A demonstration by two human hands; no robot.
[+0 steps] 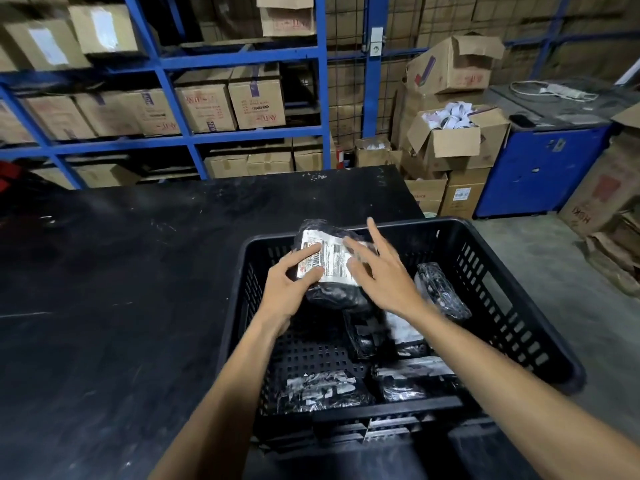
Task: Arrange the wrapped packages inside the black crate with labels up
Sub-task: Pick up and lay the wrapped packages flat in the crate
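A black slatted crate (pixel 491 258) sits at the right end of a black table. My left hand (pixel 291 285) grips a black-wrapped package (pixel 329 258) with its white label facing up, held over the crate's far left part. My right hand (pixel 384 271) hovers over that package's right side, fingers spread, holding nothing. Inside the crate lie several more wrapped packages: one (pixel 441 289) stands on edge along the right wall, one (pixel 367 334) in the middle, one (pixel 322 389) at the near left and one (pixel 412 379) at the near right.
The black table (pixel 110 289) stretches left of the crate. Blue shelving (pixel 173 64) with cardboard boxes stands behind it. Open cartons (pixel 450 140) and a blue cabinet (pixel 540 168) stand at the right, with concrete floor beside the crate.
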